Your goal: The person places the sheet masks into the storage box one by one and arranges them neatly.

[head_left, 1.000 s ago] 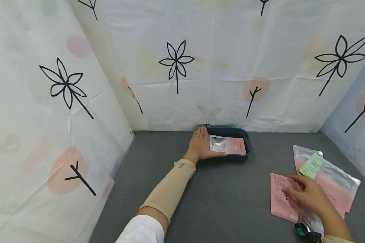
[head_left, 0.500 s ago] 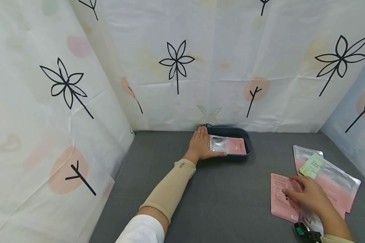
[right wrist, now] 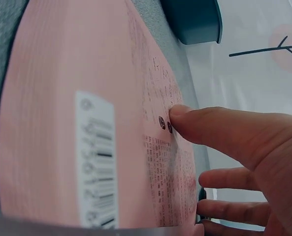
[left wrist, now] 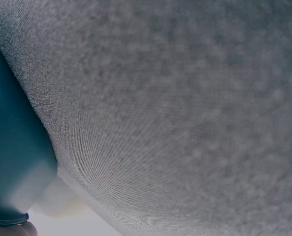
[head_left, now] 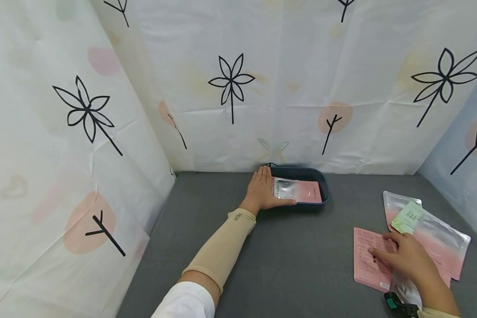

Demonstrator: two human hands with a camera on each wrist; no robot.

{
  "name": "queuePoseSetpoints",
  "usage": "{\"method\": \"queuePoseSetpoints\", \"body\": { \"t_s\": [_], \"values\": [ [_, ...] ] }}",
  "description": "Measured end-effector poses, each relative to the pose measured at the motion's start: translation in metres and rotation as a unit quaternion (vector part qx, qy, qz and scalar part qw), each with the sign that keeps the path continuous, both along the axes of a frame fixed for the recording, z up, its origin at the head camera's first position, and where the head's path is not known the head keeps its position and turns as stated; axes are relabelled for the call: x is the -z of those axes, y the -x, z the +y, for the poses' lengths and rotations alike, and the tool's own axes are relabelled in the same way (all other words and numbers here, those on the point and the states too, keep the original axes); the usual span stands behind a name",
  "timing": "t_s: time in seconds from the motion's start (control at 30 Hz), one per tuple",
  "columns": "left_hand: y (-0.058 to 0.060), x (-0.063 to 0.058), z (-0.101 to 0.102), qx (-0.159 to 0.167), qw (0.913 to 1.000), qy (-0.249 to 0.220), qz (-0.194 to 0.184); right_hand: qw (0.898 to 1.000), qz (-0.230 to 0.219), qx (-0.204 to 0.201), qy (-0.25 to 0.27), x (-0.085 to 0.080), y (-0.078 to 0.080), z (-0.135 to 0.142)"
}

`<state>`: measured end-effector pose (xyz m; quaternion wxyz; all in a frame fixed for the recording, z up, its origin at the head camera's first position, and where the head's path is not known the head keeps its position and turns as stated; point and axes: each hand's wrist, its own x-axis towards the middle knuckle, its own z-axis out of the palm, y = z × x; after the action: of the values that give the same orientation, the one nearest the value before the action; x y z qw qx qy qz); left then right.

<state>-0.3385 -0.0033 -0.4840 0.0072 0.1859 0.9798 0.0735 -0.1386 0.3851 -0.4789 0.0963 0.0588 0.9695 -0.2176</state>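
In the head view my left hand (head_left: 259, 189) lies with straight fingers against the left end of a dark blue plastic basket (head_left: 323, 185), its thumb along the front rim. A pink and silver foil sachet (head_left: 302, 191) lies inside. At the right, my right hand (head_left: 409, 256) pinches a pink foil sachet (head_left: 365, 260) with print and a barcode on its back. The right wrist view shows the thumb pressing the printed face of this sachet (right wrist: 52, 123), the other fingers at its far edge. In the left wrist view the basket's side (left wrist: 17, 132) shows with a fingertip at its rim.
Beside the right hand are more pink and silver sachets (head_left: 441, 238), overlapping, with a green card or packet (head_left: 407, 216) on top. Grey cloth (head_left: 302, 265) covers the table. A white printed curtain (head_left: 286, 123) stands close behind the basket.
Very little: the right hand's fingers shift slightly on the pink sachet. The left hand and the basket keep their place.
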Motion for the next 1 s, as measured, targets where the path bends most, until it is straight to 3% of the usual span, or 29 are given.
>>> {"method": "queuePoseSetpoints", "body": {
  "t_s": [0.37, 0.63, 1.0],
  "values": [
    [-0.0002, 0.0038, -0.0001, 0.000, 1.0000, -0.003, -0.003, 1.000, 0.013, -0.010, -0.012, 0.0032, -0.0004, 0.0007],
    [-0.0060, -0.0015, -0.0009, -0.001, 0.9998, -0.011, 0.019, 1.000, 0.013, -0.008, -0.010, 0.0028, 0.0011, 0.0015],
    [-0.0055, -0.0011, -0.0020, 0.004, 0.9996, -0.017, 0.021, 0.998, 0.057, -0.024, 0.014, 0.0063, 0.0013, 0.0005]
  ]
}}
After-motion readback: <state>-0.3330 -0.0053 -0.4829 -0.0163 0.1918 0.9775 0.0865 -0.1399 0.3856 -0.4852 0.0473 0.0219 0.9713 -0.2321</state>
